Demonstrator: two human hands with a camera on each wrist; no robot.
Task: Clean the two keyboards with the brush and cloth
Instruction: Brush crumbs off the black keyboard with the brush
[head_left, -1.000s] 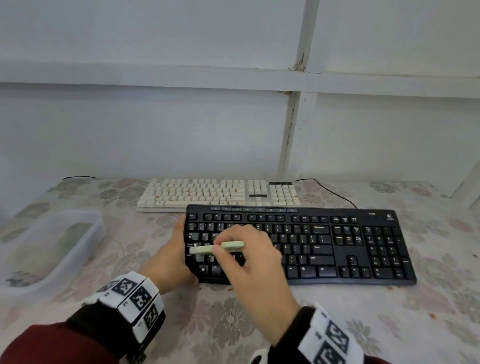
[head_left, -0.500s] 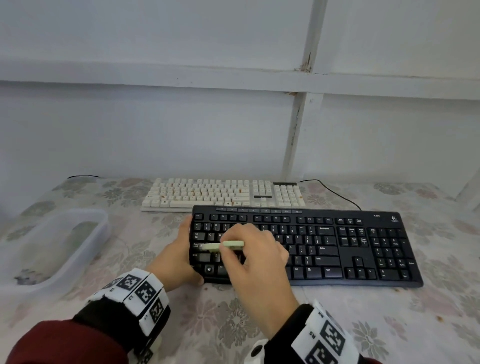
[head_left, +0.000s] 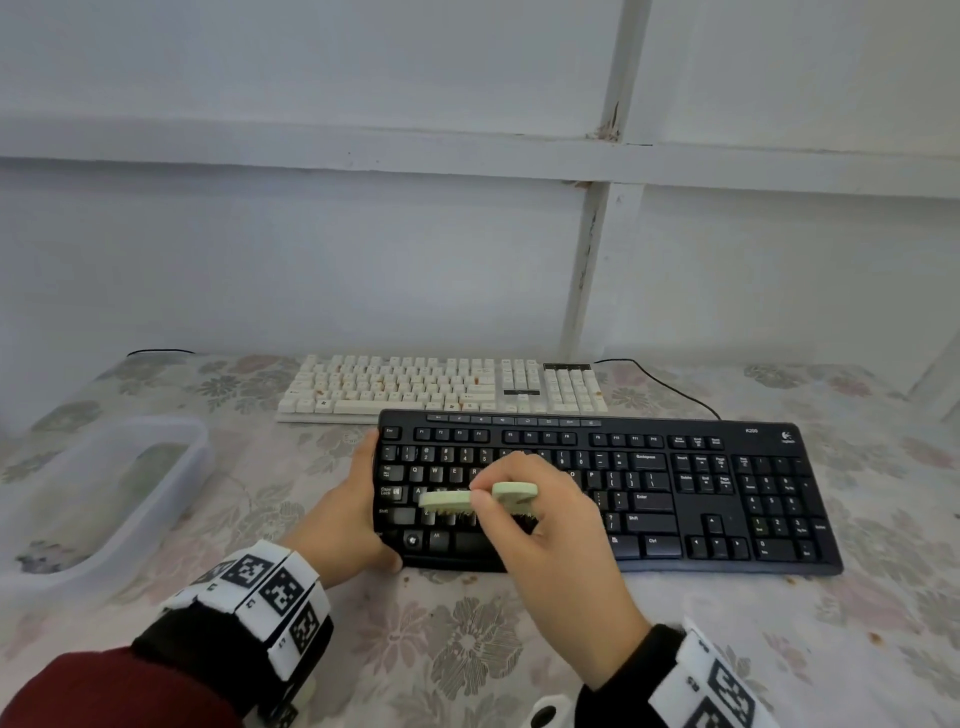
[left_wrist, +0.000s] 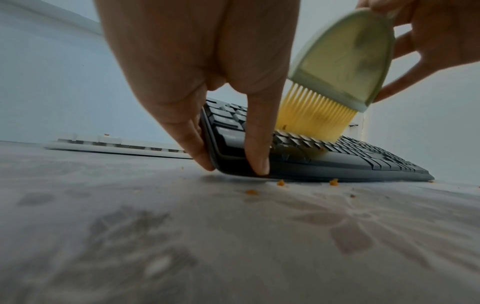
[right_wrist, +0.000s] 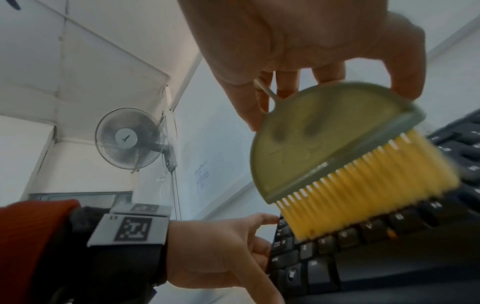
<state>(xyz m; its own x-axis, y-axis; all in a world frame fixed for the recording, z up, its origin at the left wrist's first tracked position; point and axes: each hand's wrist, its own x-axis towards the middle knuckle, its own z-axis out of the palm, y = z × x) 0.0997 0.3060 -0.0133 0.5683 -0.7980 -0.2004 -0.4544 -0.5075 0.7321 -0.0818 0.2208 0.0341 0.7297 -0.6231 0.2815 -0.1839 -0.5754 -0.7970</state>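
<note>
1. Nearest, at the front edge of the table (head_left: 467, 649): two wrists with black-and-white marker bands, dark red sleeves behind them.
2. On the flowered tablecloth, just before the front edge of the black keyboard (head_left: 649, 493): several small orange crumbs (left_wrist: 280, 182).
3. Left hand (head_left: 343, 525) at the left end of the black keyboard: thumb pressed on the front left corner, fingers curled round the left edge, gripping it.
4. Right hand (head_left: 550, 525) above the left half of the black keyboard: thumb and fingers pinching the pale green brush (head_left: 478, 496) by its flat handle.
5. Brush bristles yellow, pointing down, touching the keys of the lower letter rows; one orange crumb between keys beside the bristles in the right wrist view.
6. Black keyboard near the middle of the table, long side parallel to the front edge.
7. Toward the left edge of the table: clear plastic box (head_left: 104, 499), contents blurred, cannot tell what.
8. Just behind the black keyboard, near the back edge: white keyboard (head_left: 441, 387), with orange specks on some keys, black cable leading off to the right.
9. Farthest: white wall with painted beams.
</note>
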